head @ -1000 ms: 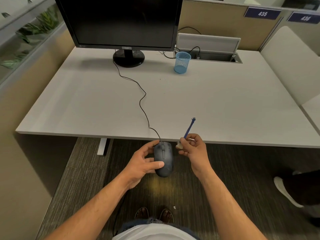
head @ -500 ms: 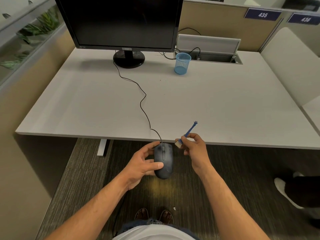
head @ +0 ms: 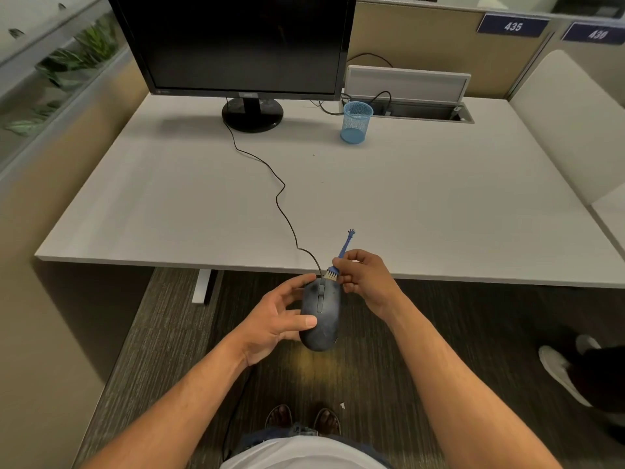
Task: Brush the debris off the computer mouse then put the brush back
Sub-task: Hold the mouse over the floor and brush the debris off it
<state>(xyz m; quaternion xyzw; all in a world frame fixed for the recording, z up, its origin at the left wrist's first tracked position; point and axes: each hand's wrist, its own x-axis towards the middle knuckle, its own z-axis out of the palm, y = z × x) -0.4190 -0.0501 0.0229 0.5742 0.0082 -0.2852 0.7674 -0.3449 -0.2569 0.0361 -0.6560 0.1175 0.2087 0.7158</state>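
Note:
A dark wired computer mouse (head: 321, 313) is held in the air just below the desk's front edge, gripped from the left by my left hand (head: 274, 316). My right hand (head: 363, 277) pinches a small blue brush (head: 342, 253) by its thin handle. The pale bristles point down-left and touch the front of the mouse near the cable. The handle's end sticks up over the desk edge. The black cable (head: 277, 198) runs from the mouse across the desk toward the monitor.
The white desk (head: 422, 204) carries a black monitor (head: 236, 42) at the back and a blue mesh cup (head: 356, 121) beside an open cable tray (head: 422, 110). Another person's white shoe (head: 561, 370) is on the carpet at the right. A low partition stands left.
My right hand has brought the brush down and left, so the bristles now rest on the front of the mouse. The left hand and mouse have stayed in place.

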